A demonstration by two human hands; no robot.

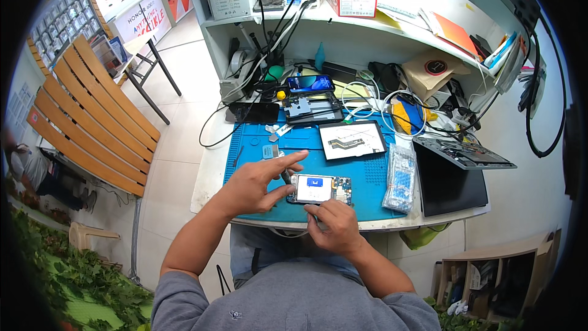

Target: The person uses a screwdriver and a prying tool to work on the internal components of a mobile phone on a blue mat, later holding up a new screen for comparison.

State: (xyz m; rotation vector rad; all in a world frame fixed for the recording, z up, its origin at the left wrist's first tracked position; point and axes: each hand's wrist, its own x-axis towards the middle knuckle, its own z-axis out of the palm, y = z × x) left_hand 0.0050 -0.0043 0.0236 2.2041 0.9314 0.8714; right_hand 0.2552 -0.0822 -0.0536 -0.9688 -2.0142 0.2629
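An opened phone (pixel 316 191), with a white rectangular middle and exposed circuit board, lies on the blue work mat (pixel 257 141) near the desk's front edge. My left hand (pixel 266 179) hovers at its left end, index finger stretched out and thumb apart, close to the phone. A grey object (pixel 285 178) shows partly behind those fingers; I cannot tell whether they touch it. My right hand (pixel 334 224) is at the phone's lower right, fingers curled and pinched on something small that is mostly hidden.
Behind are a tray (pixel 352 154) with a flex part, disassembled casings (pixel 312 107) and tangled cables. To the right are a bubble-wrapped bundle (pixel 400 181) and open laptop (pixel 453 191). A shelf (pixel 288 19) overhangs the back. Another person (pixel 40 181) is at the far left beside a slatted bench (pixel 98 116).
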